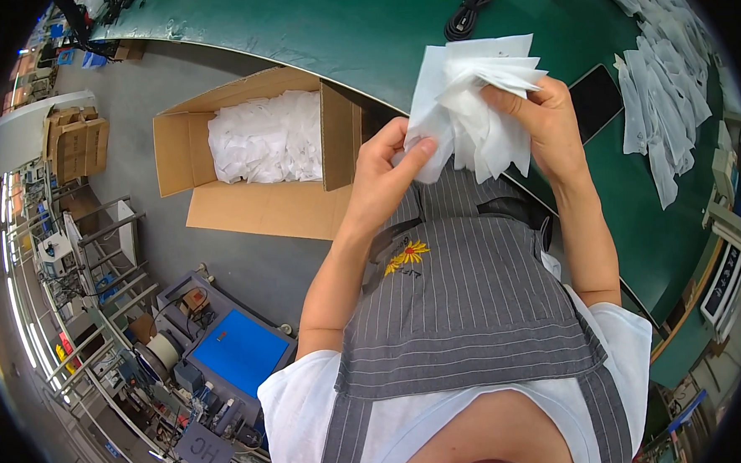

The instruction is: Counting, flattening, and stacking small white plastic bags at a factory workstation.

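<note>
Grey workshop floor (161, 79) runs along the left of a long green counter (352, 40), whose near edge slants from the upper left down to the lower right, past the person's waist. Furthest left, metal racking (98, 304) carries equipment, with stacked brown cartons (77, 146) above it. Next comes a grey unit with a bright blue panel (238, 352); a dark plate (204, 450) below it bears large letters. A strip of floor separates that unit from an open cardboard box (260, 208), which stands just off the counter's near edge, its flaps spread, loaded with crumpled white pieces (267, 138).

By the box's right flap, the left hand (384, 165) pinches the lower left corner of a bundle of thin white sheets (469, 113), thumb on top. The bundle is up in the air over the counter's near edge, fanned and curling; faint print, too small to read, marks its upper part. Behind it on the counter lies a coiled black cable (468, 12). The right hand (553, 125) grips the bundle's right side between thumb and fingers. Just beside that hand a dark-screened phone (596, 102) rests on the counter, and further right a heap of white packets (665, 103) spreads toward the far right corner.
</note>
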Demonstrator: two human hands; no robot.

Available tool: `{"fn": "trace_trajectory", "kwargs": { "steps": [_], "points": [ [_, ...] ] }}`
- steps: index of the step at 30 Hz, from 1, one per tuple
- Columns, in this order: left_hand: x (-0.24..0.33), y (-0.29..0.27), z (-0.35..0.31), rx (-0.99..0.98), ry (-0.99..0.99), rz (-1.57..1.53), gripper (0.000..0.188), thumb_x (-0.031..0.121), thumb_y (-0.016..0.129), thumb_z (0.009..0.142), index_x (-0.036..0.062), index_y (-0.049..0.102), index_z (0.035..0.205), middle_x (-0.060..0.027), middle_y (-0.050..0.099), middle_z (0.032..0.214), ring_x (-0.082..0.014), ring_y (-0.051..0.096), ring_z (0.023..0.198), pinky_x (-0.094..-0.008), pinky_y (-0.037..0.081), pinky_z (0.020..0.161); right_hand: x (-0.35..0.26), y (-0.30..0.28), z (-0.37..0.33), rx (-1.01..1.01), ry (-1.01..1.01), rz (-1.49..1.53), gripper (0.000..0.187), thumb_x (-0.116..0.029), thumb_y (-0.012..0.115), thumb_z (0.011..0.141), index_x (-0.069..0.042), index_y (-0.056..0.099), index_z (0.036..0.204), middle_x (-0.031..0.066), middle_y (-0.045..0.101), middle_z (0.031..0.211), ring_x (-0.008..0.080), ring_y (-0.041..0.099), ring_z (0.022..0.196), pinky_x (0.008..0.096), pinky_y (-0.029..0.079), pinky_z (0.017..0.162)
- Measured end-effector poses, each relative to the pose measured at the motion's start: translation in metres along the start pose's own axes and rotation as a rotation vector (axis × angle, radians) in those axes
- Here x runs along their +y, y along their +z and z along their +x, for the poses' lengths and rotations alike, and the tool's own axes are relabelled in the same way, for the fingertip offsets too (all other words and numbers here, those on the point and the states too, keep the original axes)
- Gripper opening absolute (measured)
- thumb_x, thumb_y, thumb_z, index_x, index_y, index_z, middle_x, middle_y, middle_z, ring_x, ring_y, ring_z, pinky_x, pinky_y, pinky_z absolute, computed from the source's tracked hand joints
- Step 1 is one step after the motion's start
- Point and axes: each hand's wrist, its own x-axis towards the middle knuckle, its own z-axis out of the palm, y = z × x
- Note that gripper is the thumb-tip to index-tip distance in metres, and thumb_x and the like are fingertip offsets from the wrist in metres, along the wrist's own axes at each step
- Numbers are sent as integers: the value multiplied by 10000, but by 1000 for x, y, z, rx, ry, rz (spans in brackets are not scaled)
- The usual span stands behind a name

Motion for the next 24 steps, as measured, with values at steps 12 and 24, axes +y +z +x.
{"fn": "trace_trajectory", "kwargs": {
  "steps": [12,24],
  "points": [
    [-16,-6,-7,195,154,17,183,176,511,931,10,586,945,-13,564,749,-47,508,612,-193,400,535,5,-4,-3,100,-66,92,235,-76,654,816,-3,641,1040,52,662,926,103,605,815,236,476,728],
    [3,-13,6,185,196,32,257,211,504,930,-12,580,1030,-70,593,1022,-76,520,933,-242,426,756,3,-10,-14,-12,9,-65,199,15,587,803,15,642,994,51,645,960,91,583,850,243,462,764]
  ]
}}
